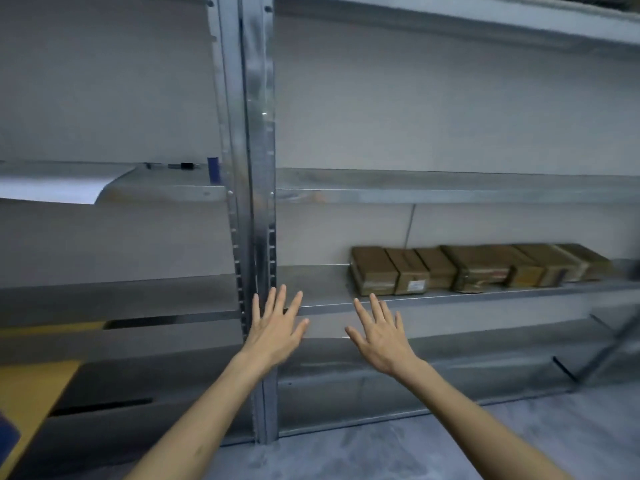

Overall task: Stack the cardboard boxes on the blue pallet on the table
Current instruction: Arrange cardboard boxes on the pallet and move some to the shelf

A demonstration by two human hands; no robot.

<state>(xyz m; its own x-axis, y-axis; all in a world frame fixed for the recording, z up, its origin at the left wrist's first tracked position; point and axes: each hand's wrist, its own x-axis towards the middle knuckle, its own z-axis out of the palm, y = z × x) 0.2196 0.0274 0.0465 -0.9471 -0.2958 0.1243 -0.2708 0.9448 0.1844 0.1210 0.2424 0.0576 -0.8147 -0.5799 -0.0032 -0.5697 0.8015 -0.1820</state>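
Several brown cardboard boxes (467,268) wrapped in clear tape lie in a row on a low metal shelf (318,284), right of centre. My left hand (277,327) is stretched out, fingers spread, in front of the shelf's upright post, holding nothing. My right hand (381,334) is also spread and empty, just below and left of the nearest box (372,271), not touching it. A dark blue corner (7,438) shows at the lower left edge on a yellow table top (27,393); whether it is the pallet I cannot tell.
A galvanised steel rack fills the view, its upright post (256,168) in the middle. On the upper left shelf lie a white sheet (52,188), a marker (183,165) and a blue object (214,169). Grey floor (450,445) lies below.
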